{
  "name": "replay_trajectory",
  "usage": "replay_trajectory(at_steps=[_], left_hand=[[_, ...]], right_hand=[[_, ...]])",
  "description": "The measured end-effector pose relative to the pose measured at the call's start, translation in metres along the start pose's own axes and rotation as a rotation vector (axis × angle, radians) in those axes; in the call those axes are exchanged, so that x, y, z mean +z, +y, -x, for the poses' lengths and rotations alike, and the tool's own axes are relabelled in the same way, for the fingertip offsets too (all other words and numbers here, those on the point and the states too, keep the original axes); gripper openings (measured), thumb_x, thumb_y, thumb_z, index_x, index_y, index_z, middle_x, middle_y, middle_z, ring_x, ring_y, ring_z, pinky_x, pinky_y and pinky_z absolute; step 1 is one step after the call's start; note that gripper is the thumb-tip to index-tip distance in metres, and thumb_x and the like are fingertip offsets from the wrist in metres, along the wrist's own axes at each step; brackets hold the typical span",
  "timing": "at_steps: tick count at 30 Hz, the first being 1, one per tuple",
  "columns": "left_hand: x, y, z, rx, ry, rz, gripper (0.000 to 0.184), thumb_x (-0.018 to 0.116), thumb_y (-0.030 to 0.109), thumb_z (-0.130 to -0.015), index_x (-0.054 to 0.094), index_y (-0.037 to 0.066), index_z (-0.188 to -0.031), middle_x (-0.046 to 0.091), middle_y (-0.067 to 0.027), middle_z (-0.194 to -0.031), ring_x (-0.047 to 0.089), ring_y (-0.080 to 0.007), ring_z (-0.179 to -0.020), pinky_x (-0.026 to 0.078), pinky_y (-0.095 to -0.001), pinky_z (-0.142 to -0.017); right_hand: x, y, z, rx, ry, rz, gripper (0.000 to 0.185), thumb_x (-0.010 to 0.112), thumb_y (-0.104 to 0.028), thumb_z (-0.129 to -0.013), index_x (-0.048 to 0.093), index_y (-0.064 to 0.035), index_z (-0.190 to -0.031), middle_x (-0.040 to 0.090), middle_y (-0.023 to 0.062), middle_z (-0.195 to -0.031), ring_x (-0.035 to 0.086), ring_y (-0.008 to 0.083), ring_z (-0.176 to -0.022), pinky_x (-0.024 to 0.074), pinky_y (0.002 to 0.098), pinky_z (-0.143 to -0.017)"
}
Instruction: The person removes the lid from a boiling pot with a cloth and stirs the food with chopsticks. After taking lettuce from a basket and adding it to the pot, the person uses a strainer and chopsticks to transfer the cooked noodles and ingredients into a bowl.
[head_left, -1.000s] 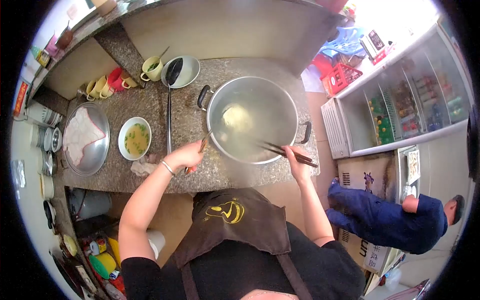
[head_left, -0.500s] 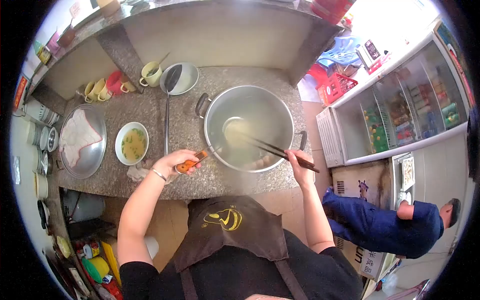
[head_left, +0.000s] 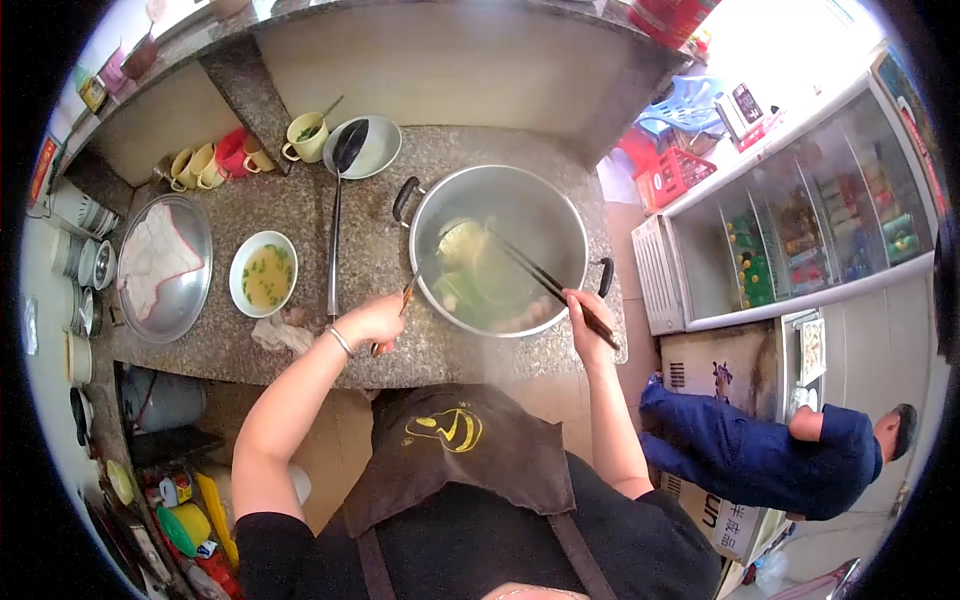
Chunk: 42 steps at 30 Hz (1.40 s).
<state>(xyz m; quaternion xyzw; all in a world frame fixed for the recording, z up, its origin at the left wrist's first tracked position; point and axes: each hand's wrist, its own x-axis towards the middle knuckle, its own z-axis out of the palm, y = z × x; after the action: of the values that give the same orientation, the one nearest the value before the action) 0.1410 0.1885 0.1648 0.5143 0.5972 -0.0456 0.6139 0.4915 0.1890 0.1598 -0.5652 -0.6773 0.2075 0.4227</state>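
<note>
My left hand (head_left: 372, 322) is closed round the orange handle of what looks like a strainer (head_left: 407, 296). Its metal shaft slants over the near left rim of a large two-handled pot (head_left: 583, 215). Within the pot, a pale round shape (head_left: 462, 243) shows through steam and cloudy liquid; I cannot tell whether it is the strainer's head. My right hand (head_left: 588, 330) grips a pair of dark chopsticks (head_left: 540, 275), their tips in the pot beside that shape. Pinkish-brown pieces (head_left: 525, 318) lie at the pot's near side.
A white bowl of soup with green bits (head_left: 290, 272), a cloth (head_left: 284, 336) and a metal tray (head_left: 205, 262) are on the left. A ladle (head_left: 335, 235) leans on a bowl (head_left: 385, 150). A person in dark blue (head_left: 770, 455) stands right, near a glass-door fridge (head_left: 690, 235).
My left hand has turned, so the orange handle now shows edge-on. The pale round shape has shifted slightly up and left. The chopsticks have tilted more steeply, my right hand moving slightly left.
</note>
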Motion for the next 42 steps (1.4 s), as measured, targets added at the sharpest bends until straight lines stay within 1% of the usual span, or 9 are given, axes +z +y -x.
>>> replay_trajectory(at_steps=[3,6,8,12,15,20,24,34,42], left_hand=[[-0.001,0.009,0.005,-0.012,-0.024,-0.056,0.050,0.041,0.003,-0.086,0.027,0.004,-0.134,0.055,-0.0082,-0.078,0.053,-0.0127,-0.053,0.046,-0.0264,-0.044],[-0.005,0.002,0.010,0.015,-0.074,0.340,0.047,0.045,0.006,-0.087,0.031,0.004,-0.132,0.056,-0.0069,-0.079,0.053,-0.0113,-0.054,0.046,-0.0244,-0.045],[-0.006,-0.011,0.005,0.065,-0.099,0.573,0.022,0.046,0.006,-0.086,0.043,0.000,-0.107,0.054,-0.0075,-0.083,0.054,-0.0122,-0.056,0.048,-0.0252,-0.045],[0.006,-0.031,-0.001,0.104,-0.129,0.704,0.028,0.049,0.008,-0.087,0.043,0.001,-0.113,0.055,-0.0059,-0.084,0.054,-0.0107,-0.057,0.047,-0.0232,-0.046],[0.022,-0.037,-0.004,0.236,-0.241,1.013,0.038,0.052,0.007,-0.086,0.040,0.002,-0.121,0.054,-0.0061,-0.084,0.053,-0.0104,-0.058,0.046,-0.0226,-0.046],[0.072,-0.003,-0.003,0.252,-0.103,1.041,0.037,0.050,0.004,-0.085,0.040,0.009,-0.120,0.052,-0.0052,-0.083,0.053,-0.0135,-0.057,0.047,-0.0272,-0.047],[0.120,0.030,-0.007,0.227,0.049,1.017,0.040,0.046,0.003,-0.087,0.035,0.016,-0.123,0.050,-0.0054,-0.081,0.053,-0.0144,-0.054,0.047,-0.0290,-0.044],[0.123,0.053,0.033,0.357,0.071,1.044,0.044,0.044,0.002,-0.087,0.028,0.013,-0.127,0.049,-0.0073,-0.088,0.054,-0.0146,-0.059,0.048,-0.0282,-0.049],[0.108,0.049,0.054,0.307,-0.020,1.286,0.039,0.045,0.001,-0.087,0.038,0.010,-0.124,0.050,-0.0082,-0.088,0.051,-0.0150,-0.064,0.046,-0.0270,-0.053]], right_hand=[[-0.004,-0.001,-0.003,0.066,-0.118,0.097,0.013,0.058,-0.011,-0.084,0.065,-0.0031,-0.090,0.063,0.0119,-0.081,0.060,0.0236,-0.072,0.0466,0.0312,-0.066],[-0.004,0.006,-0.002,0.103,-0.080,0.011,0.013,0.058,-0.012,-0.084,0.066,-0.0026,-0.089,0.063,0.0122,-0.080,0.060,0.0235,-0.072,0.0465,0.0311,-0.067],[-0.005,0.007,0.001,0.106,-0.021,-0.011,0.014,0.058,-0.012,-0.084,0.066,-0.0023,-0.089,0.063,0.0122,-0.080,0.060,0.0235,-0.073,0.0465,0.0311,-0.067],[-0.011,0.015,0.006,0.286,0.035,-0.225,0.013,0.060,-0.011,-0.083,0.066,-0.0013,-0.089,0.064,0.0110,-0.080,0.060,0.0187,-0.073,0.0462,0.0291,-0.068],[-0.037,0.017,0.009,0.239,0.140,-0.210,0.013,0.059,-0.010,-0.084,0.066,-0.0005,-0.089,0.064,0.0099,-0.079,0.060,0.0151,-0.073,0.0463,0.0273,-0.067],[-0.075,0.012,0.046,0.477,0.242,-0.480,0.024,0.053,-0.017,-0.089,0.063,0.0041,-0.086,0.063,0.0073,-0.078,0.060,0.0138,-0.068,0.0492,0.0269,-0.066],[-0.019,0.034,0.087,0.670,0.173,-0.640,0.031,0.051,-0.028,-0.091,0.060,0.0013,-0.096,0.060,0.0090,-0.087,0.061,0.0174,-0.079,0.0515,0.0307,-0.073],[0.046,0.088,0.082,0.784,0.577,-1.080,0.027,0.049,-0.026,-0.092,0.054,-0.0021,-0.104,0.059,0.0080,-0.094,0.057,0.0152,-0.084,0.0497,0.0298,-0.078],[0.047,0.114,0.068,0.781,0.612,-1.338,0.028,0.054,-0.028,-0.089,0.054,-0.0056,-0.106,0.057,0.0048,-0.102,0.058,0.0190,-0.089,0.0500,0.0291,-0.079]])
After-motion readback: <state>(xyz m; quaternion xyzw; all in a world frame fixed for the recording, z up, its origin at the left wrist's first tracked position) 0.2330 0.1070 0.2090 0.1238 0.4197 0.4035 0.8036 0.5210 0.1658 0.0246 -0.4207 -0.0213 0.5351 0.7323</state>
